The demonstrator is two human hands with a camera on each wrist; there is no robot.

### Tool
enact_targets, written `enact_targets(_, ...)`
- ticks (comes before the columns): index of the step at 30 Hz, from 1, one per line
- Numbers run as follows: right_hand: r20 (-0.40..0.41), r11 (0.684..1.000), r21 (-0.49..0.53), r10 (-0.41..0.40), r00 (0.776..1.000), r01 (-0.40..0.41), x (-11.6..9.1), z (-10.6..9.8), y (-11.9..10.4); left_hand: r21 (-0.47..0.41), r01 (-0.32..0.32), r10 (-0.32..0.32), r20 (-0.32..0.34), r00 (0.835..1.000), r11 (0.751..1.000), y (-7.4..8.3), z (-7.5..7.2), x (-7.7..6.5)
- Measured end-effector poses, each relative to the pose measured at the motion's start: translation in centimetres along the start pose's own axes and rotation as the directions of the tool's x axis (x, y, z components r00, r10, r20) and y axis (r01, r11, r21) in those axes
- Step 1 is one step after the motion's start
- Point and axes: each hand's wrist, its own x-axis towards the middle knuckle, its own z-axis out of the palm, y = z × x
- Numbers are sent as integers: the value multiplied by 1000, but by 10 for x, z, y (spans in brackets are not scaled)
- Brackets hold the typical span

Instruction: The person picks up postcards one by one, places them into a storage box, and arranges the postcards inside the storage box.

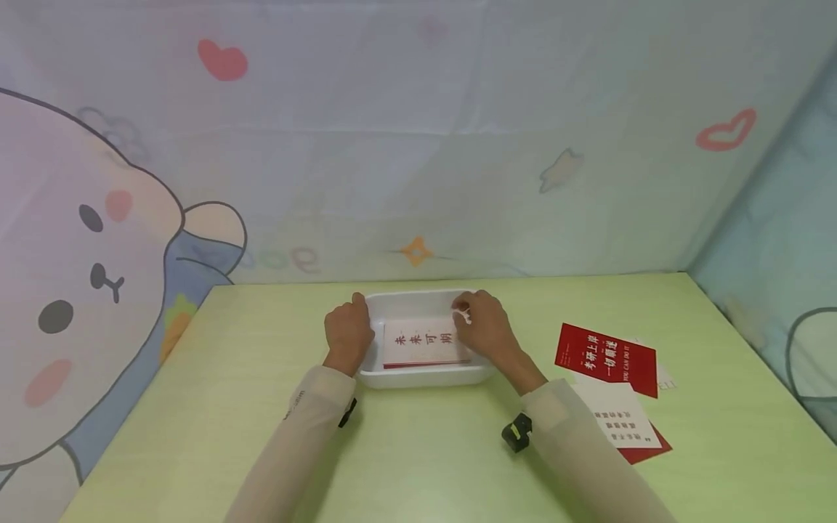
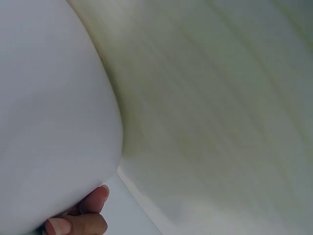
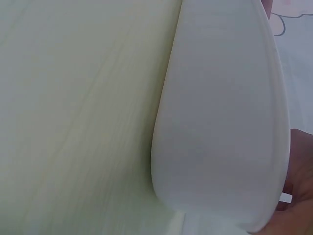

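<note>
White tray (image 1: 418, 379) is gripped by the left hand (image 1: 349, 334); the right hand (image 1: 487, 330) pinches a white piece (image 3: 286, 198), card (image 1: 418, 338) beside its fingertips: likely mid-placing, next needing a loosened pinch.

Two hands (image 1: 349, 333) flank a white tray (image 1: 425, 378) holding a lettered card (image 1: 418, 347).
</note>
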Motion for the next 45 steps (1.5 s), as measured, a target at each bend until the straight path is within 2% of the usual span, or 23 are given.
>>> enact_targets(5,-87,1000,-23,11,996,-13,-5,-10,9,-15,-6,6,17,1000,1000,0,2,1)
enact_targets(13,-91,998,-33,50,995,-54,-13,-26,26,-11,-6,6,13,1000,1000,-1,-2,1)
enact_targets(24,-26,995,-42,94,995,-95,-23,-37,38,-18,-17,17,2,1000,1000,0,-2,0)
enact_targets(32,14,995,-68,75,997,-73,-29,-46,48,-33,-17,17,5,1000,999,1,-2,1)
enact_targets(45,135,994,-83,82,987,-71,-40,-64,60,-51,-21,21,2,1000,998,0,-2,1)
